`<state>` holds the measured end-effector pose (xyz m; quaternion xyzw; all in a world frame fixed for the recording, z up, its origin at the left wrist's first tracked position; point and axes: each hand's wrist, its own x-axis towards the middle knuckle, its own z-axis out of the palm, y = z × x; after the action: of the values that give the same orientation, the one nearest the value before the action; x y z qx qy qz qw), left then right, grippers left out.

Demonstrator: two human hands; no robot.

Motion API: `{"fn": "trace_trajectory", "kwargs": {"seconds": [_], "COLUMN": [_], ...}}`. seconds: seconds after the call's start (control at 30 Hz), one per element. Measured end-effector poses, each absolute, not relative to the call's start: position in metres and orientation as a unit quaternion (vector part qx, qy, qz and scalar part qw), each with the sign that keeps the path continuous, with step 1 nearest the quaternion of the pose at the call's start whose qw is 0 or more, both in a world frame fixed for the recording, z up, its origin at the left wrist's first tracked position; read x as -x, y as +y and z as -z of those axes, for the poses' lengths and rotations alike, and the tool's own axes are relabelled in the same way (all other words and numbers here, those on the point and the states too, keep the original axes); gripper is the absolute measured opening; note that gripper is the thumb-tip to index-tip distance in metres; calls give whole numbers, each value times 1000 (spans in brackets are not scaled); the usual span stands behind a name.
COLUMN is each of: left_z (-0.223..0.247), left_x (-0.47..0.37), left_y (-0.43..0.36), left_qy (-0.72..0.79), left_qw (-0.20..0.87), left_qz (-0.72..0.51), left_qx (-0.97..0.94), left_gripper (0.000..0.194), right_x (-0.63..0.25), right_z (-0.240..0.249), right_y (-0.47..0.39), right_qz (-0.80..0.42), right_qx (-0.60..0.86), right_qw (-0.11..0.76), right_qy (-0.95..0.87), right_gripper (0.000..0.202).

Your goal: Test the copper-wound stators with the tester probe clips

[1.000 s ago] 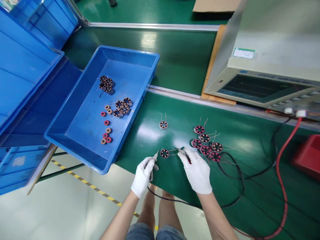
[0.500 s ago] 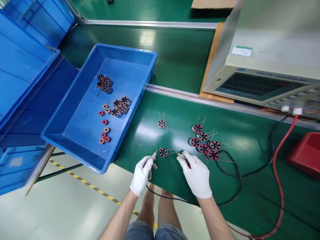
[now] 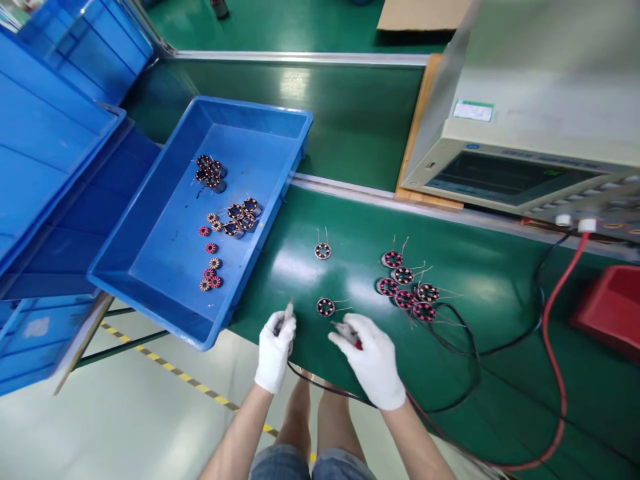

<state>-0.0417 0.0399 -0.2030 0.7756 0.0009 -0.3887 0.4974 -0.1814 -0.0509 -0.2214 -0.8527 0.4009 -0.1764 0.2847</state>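
Observation:
My left hand [image 3: 274, 352], in a white glove, is closed around a test lead clip [image 3: 289, 310] with a black cable; its metal tip points up and away. My right hand [image 3: 374, 357], also gloved, grips a second test lead clip [image 3: 346, 331] with a bit of red on it. Between and just beyond the hands lies a wound ring coil [image 3: 325, 307], its two thin wire leads pointing right. Both clips are apart from it. Farther back lies another ring coil [image 3: 323, 251], leads upward. Right of these sits a cluster of several ring coils [image 3: 404, 299], some pink, some copper.
A blue tray [image 3: 150, 293] at left holds several coils and small wound cores [image 3: 211, 248]. A bench tester [image 3: 520, 153] stands at back right, with a red cable [image 3: 555, 320] and a black cable [image 3: 470, 393] across the green bench. A red bin [image 3: 610, 313] is far right.
My right hand has drawn left and toward me, its clip away from the coil's leads. My left hand has moved left, away from the coil. A green mark now shows on the tester's screen.

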Motion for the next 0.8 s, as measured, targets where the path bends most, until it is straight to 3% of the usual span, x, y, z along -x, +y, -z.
{"fn": "trace_trajectory", "kwargs": {"seconds": [0.17,0.37,0.53,0.7,0.8], "left_z": [189,173,178,175,173], "left_x": [20,19,32,38,41], "left_y": [17,-53,-89,-69,-34], "left_qy": [-73,-318,-378,-477,-550], "left_qw": [529,312,138,63,88], "left_qz": [263,342,310,316,362], "left_qx": [-804,-828,-861,-818,-747], "left_gripper": [33,29,33,30,27], "right_x": [151,176,217,231,232], "right_z": [216,217,229,233,229], "right_y": [-37,-45,-64,-83,-84], "right_qz": [124,126,171,181,207], "right_qx": [889,872,824,763,739], "right_qw": [285,222,183,215,241], "right_qy": [337,417,508,583,594], "right_gripper": [30,36,47,56,51]}}
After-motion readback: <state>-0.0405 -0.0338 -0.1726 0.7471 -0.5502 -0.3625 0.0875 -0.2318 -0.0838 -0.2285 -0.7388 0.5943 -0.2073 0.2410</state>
